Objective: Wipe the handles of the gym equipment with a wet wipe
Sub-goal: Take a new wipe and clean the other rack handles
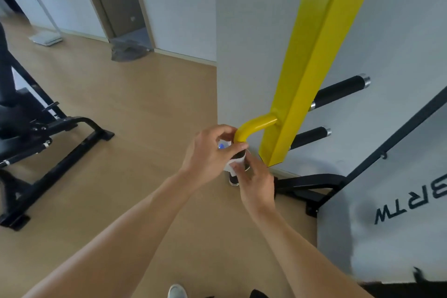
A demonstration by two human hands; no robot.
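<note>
A yellow beam (314,55) slants down the middle, with a bent yellow handle (254,124) that ends in a black grip (233,180) pointing down. A white wet wipe (234,161) is wrapped on that grip. My right hand (256,181) pinches the wipe from below and the right. My left hand (210,150) is closed at the bend of the handle, holding a small white packet with a blue mark (221,146). Most of the grip is hidden by both hands. Two more black grips (341,92) (309,136) stick out behind the beam.
A black weight bench (36,128) stands on the wood floor at the left. A grey pad with dark letters (387,201) and a black base frame (309,184) sit at the right. A white column (242,55) rises behind the handle. My shoe (177,291) shows at the bottom.
</note>
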